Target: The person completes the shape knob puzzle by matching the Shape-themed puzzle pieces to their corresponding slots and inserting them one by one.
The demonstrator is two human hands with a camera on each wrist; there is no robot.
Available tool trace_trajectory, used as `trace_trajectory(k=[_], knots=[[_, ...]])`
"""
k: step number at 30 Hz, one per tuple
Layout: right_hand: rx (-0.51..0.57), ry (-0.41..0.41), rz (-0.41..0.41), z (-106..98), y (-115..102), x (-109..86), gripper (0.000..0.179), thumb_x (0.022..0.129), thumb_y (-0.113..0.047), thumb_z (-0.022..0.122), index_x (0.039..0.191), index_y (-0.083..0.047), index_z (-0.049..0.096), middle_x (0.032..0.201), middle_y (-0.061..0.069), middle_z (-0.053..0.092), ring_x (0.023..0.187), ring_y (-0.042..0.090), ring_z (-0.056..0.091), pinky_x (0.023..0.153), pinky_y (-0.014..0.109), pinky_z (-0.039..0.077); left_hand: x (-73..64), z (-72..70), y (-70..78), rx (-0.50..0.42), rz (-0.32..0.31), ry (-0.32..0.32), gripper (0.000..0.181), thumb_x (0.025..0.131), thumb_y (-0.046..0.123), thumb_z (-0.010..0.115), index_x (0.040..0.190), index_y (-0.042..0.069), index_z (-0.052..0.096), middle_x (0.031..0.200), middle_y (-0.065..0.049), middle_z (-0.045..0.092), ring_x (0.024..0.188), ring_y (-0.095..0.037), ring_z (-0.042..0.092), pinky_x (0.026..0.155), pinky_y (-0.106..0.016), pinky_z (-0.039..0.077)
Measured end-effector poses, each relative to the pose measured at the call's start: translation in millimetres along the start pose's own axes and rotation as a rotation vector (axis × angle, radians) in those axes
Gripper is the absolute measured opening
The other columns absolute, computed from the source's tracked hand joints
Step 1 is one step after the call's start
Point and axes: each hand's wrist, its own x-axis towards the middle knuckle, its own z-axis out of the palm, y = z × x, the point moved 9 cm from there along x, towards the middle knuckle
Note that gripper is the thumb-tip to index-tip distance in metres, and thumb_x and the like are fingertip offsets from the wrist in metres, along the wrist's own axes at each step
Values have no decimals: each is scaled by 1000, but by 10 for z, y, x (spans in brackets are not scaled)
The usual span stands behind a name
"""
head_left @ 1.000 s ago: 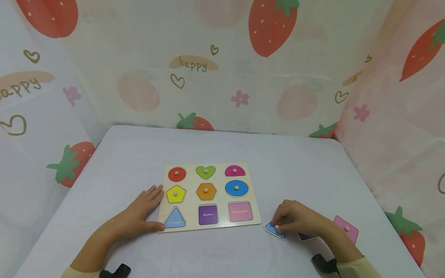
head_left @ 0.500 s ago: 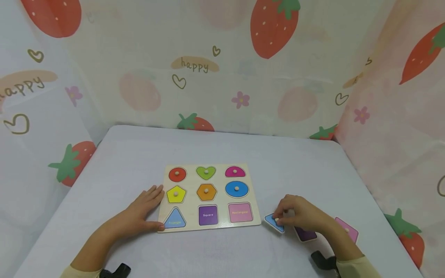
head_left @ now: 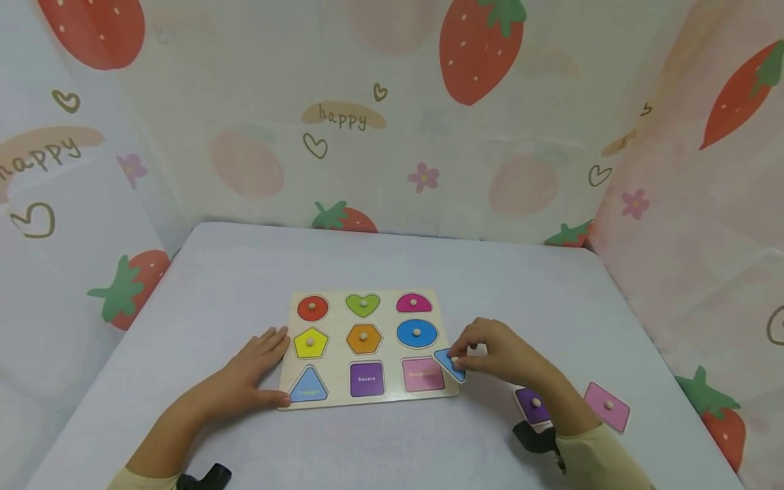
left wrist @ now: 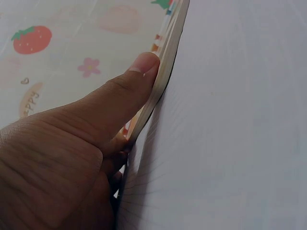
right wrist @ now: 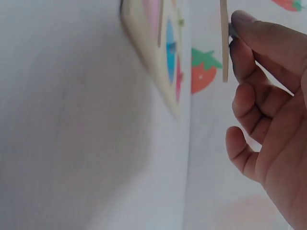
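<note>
A wooden shape puzzle board (head_left: 392, 401) lies on the table, with knobbed pieces seated in its two far rows. Its near row shows bare recesses: a triangle recess (head_left: 308, 386), a square recess (head_left: 366, 378) and a rectangle recess (head_left: 421, 374). My right hand (head_left: 505, 350) pinches the small knob of a blue triangle piece (head_left: 449, 364), which overlaps the board's right edge in the head view. In the right wrist view the triangle piece (right wrist: 225, 43) appears edge-on, raised above the table. My left hand (head_left: 248, 374) rests along the board's left edge, its thumb (left wrist: 139, 72) on the near corner, fingers extended.
A purple square piece (head_left: 534, 405), partly behind the right forearm, and a pink rectangle piece (head_left: 608, 406) lie right of the board. Strawberry-print cloth (head_left: 361, 150) stands behind and beside the white table (head_left: 520, 279). Black wrist cameras (head_left: 533, 437) sit near both sleeves.
My right hand has lifted the blue triangle piece off the table and carried it left to the board's right edge. More of the purple square shows now. The left hand has stayed put.
</note>
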Motion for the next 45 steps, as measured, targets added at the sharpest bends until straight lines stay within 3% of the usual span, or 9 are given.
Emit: trace_trajectory(k=[3, 10, 18, 25, 30, 34, 40, 45], knots=[[24, 11, -2, 27, -76, 85, 11, 89, -25, 82, 99, -31, 80, 94, -19, 69, 96, 15, 61, 86, 42, 55, 3, -6, -2, 1, -1, -5, 114, 74, 63, 82, 160, 6, 33, 171, -11, 21, 158, -39, 9, 125, -64, 12], [21, 16, -7, 124, -225, 255, 12, 88, -25, 83, 98, -30, 81, 93, -19, 69, 98, 11, 59, 84, 34, 56, 6, 23, -30, -6, -7, -4, 114, 74, 62, 82, 160, 7, 33, 171, -9, 21, 159, -38, 9, 125, -63, 12], [36, -12, -70, 260, -417, 461, 12, 88, -22, 82, 99, -27, 81, 92, -17, 70, 101, 12, 59, 89, 47, 58, -1, 15, -34, 1, -11, -5, 115, 74, 63, 82, 161, 7, 32, 171, -9, 20, 159, -37, 8, 125, -63, 13], [33, -15, -75, 370, -517, 634, 12, 89, -22, 82, 100, -27, 81, 97, -21, 71, 103, 8, 61, 94, 44, 56, -5, 19, -42, -8, 7, -7, 114, 75, 62, 82, 161, 7, 32, 171, -8, 20, 159, -37, 9, 125, -62, 13], [75, -15, -113, 415, -662, 747, 12, 89, -20, 82, 100, -23, 81, 96, -18, 72, 100, 13, 63, 92, 45, 57, -6, 13, -30, -7, 7, -12, 115, 75, 64, 81, 161, 7, 31, 172, -8, 20, 159, -37, 9, 125, -62, 13], [103, -28, -115, 476, -769, 841, 12, 90, -19, 80, 101, -23, 81, 97, -18, 70, 101, 9, 62, 91, 44, 58, -1, -7, -16, -4, 11, -12, 115, 75, 64, 81, 161, 7, 31, 171, -8, 20, 159, -37, 9, 125, -62, 13], [47, -34, -132, 570, -967, 964, 13, 90, -23, 80, 103, -26, 82, 97, -20, 71, 105, 12, 59, 92, 44, 56, 5, -21, 6, -7, 20, -6, 115, 74, 63, 82, 160, 5, 32, 171, -11, 21, 158, -38, 10, 125, -62, 13], [3, -55, -125, 698, -1075, 1047, 12, 90, -26, 81, 102, -28, 82, 94, -21, 69, 106, 13, 58, 89, 34, 54, -7, -17, 10, -12, 20, -9, 114, 75, 62, 82, 160, 4, 32, 171, -11, 21, 158, -39, 10, 125, -63, 13]])
